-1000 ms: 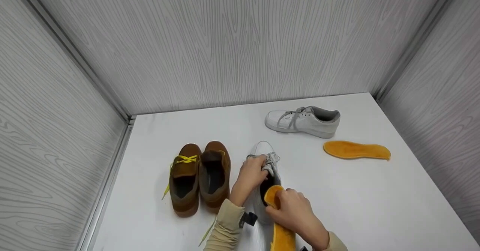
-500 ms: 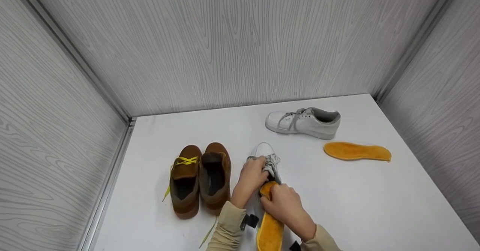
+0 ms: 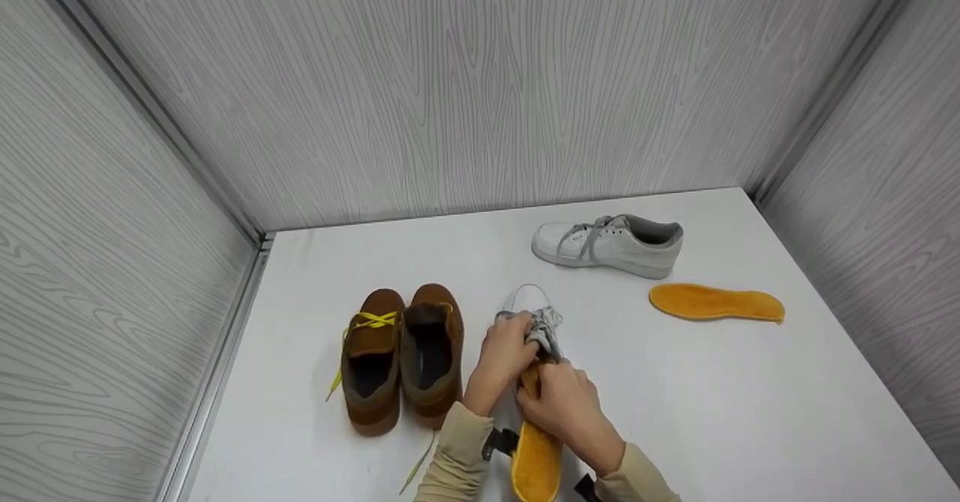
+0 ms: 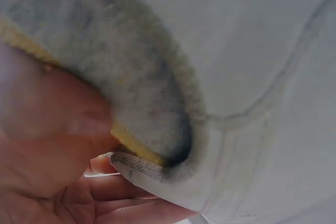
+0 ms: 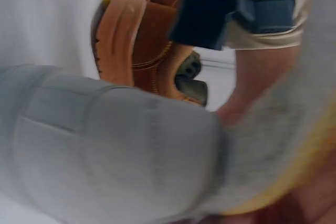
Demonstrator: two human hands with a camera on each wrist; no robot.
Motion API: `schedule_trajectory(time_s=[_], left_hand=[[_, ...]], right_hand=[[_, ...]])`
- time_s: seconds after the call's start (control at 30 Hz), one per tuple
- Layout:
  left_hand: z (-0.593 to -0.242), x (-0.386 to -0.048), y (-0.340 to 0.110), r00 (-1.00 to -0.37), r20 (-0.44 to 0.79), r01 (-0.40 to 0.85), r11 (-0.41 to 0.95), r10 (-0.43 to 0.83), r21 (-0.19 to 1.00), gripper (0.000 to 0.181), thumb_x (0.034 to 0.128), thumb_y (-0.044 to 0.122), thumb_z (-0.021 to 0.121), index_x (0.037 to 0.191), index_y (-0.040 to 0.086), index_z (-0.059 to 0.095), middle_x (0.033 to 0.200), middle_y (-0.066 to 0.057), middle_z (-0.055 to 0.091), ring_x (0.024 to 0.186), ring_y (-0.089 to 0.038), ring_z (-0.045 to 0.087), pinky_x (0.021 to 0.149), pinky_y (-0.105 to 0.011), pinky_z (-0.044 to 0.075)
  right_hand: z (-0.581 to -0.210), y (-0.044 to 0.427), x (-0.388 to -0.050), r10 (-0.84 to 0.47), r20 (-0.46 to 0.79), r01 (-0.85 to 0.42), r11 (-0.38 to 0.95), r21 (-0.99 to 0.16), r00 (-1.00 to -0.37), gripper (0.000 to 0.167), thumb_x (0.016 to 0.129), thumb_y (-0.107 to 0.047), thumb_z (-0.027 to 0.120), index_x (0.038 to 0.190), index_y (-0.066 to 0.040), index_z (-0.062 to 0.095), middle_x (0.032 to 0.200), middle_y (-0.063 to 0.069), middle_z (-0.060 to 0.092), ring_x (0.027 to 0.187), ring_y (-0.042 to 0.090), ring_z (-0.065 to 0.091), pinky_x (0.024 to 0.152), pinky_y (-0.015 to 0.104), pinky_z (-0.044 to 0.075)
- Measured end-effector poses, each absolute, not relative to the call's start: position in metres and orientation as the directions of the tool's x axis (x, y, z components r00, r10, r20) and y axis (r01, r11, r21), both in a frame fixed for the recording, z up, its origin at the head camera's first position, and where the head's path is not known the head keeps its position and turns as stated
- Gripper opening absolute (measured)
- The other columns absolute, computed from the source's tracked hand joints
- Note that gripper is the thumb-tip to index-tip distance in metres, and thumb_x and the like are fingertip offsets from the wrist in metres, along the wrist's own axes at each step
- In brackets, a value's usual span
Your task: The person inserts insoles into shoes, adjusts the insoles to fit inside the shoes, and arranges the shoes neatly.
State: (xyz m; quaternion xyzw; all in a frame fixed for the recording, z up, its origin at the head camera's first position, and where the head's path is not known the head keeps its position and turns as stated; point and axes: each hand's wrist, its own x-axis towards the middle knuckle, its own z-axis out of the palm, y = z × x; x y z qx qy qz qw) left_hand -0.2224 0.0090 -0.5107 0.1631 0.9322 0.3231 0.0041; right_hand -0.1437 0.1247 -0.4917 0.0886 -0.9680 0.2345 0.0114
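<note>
Orange insole (image 3: 537,466) is in the right hand (image 3: 566,401), thumb and fingers pinching it near its front end, at the opening of the near white shoe (image 3: 529,300). Left hand (image 3: 505,348) grips that same shoe around the tongue and laces. Hands are close together, each clamped on its own part. Reads to me as left bracing the shoe and holding the mouth wide, right gripping close to the tip because a floppy insole would buckle if held from the back.

Insole position: front end at the near white shoe's opening, depth inside hidden by the right hand, so can't tell how far in. Rest of it trails back past the shoe's heel, under the right palm. Left wrist view shows its grey underside and yellow edge at the collar, so it's tilted, not flat.

Around the near white shoe: brown shoes (image 3: 431,359) side by side to its left, probably parked out of the work area; far white shoe (image 3: 607,247) beyond and right, on its sole; spare insole (image 3: 716,303) flat, well off to its right, within easy reach I'd guess
</note>
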Motion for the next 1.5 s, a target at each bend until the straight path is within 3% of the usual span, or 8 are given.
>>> schedule_trajectory(time_s=[0.17,0.4,0.6,1.0,1.1,1.2,1.33,1.5], left_hand=[[-0.510,-0.224,0.010,-0.949,0.084,0.288,0.728,0.303,0.622,0.026,0.0885,0.006,0.063,0.076,0.013,0.042,0.065,0.004,0.032,0.058,-0.014,0.037,0.054,-0.027,0.031],[-0.513,-0.223,0.010,-0.951,0.093,0.285,0.725,0.294,0.627,0.028,0.0867,0.005,0.064,0.074,0.014,0.040,0.064,0.004,0.030,0.057,-0.014,0.033,0.052,-0.027,0.029],[-0.513,-0.223,0.011,-0.956,0.092,0.273,0.722,0.280,0.635,0.031,0.0871,0.003,0.063,0.073,0.014,0.038,0.064,0.004,0.027,0.057,-0.014,0.028,0.052,-0.028,0.025],[-0.511,-0.223,0.008,-0.959,0.150,0.279,0.695,0.242,0.662,0.035,0.0845,0.002,0.065,0.070,0.013,0.035,0.065,0.004,0.024,0.059,-0.014,0.027,0.055,-0.029,0.024],[-0.510,-0.222,0.010,-0.964,0.131,0.259,0.701,0.232,0.664,0.034,0.0848,0.002,0.064,0.070,0.014,0.035,0.065,0.004,0.024,0.059,-0.014,0.027,0.054,-0.029,0.024],[-0.510,-0.221,0.011,-0.967,0.111,0.243,0.708,0.228,0.664,0.034,0.0856,0.002,0.063,0.071,0.014,0.035,0.064,0.005,0.025,0.058,-0.014,0.027,0.053,-0.029,0.025],[-0.511,-0.221,0.012,-0.965,0.121,0.253,0.700,0.233,0.668,0.033,0.0845,0.002,0.064,0.070,0.014,0.036,0.064,0.005,0.027,0.057,-0.014,0.028,0.053,-0.028,0.026],[-0.512,-0.221,0.011,-0.963,0.135,0.264,0.695,0.235,0.669,0.032,0.0843,0.002,0.064,0.070,0.012,0.038,0.064,0.005,0.027,0.058,-0.014,0.028,0.054,-0.028,0.026]], right_hand=[[-0.475,0.124,-0.131,-0.244,-0.027,-0.208,0.877,-0.433,-0.969,0.029,0.072,-0.018,0.072,0.058,-0.012,0.046,0.060,0.005,0.045,0.052,0.022,0.047,0.046,0.041,0.042],[-0.485,0.118,-0.137,-0.252,0.058,-0.251,0.867,-0.431,-0.966,0.026,0.077,-0.004,0.067,0.060,-0.010,0.048,0.065,0.009,0.054,0.057,0.030,0.058,0.049,0.045,0.048],[-0.505,0.115,-0.148,-0.224,0.122,-0.255,0.861,-0.441,-0.967,0.011,0.083,-0.004,0.066,0.072,-0.003,0.063,0.072,0.020,0.062,0.059,0.038,0.062,0.051,0.048,0.051],[-0.526,0.112,-0.165,-0.164,0.267,-0.274,0.848,-0.453,-0.950,0.027,0.090,-0.013,0.065,0.065,-0.010,0.056,0.061,0.013,0.057,0.052,0.034,0.059,0.048,0.045,0.050],[-0.518,0.112,-0.159,-0.168,0.226,-0.251,0.873,-0.418,-0.960,0.028,0.085,-0.017,0.067,0.061,-0.012,0.053,0.058,0.012,0.055,0.051,0.033,0.058,0.046,0.046,0.049],[-0.502,0.111,-0.148,-0.185,0.107,-0.211,0.907,-0.365,-0.977,0.023,0.077,-0.022,0.070,0.066,-0.006,0.058,0.065,0.017,0.057,0.056,0.037,0.059,0.048,0.049,0.049],[-0.487,0.110,-0.139,-0.204,-0.033,-0.182,0.925,-0.334,-0.978,0.028,0.071,-0.025,0.074,0.074,0.001,0.062,0.075,0.022,0.056,0.064,0.039,0.059,0.054,0.052,0.051],[-0.493,0.109,-0.142,-0.200,0.035,-0.198,0.906,-0.374,-0.979,0.022,0.077,-0.015,0.070,0.064,-0.002,0.057,0.069,0.020,0.059,0.061,0.038,0.061,0.051,0.050,0.051]])
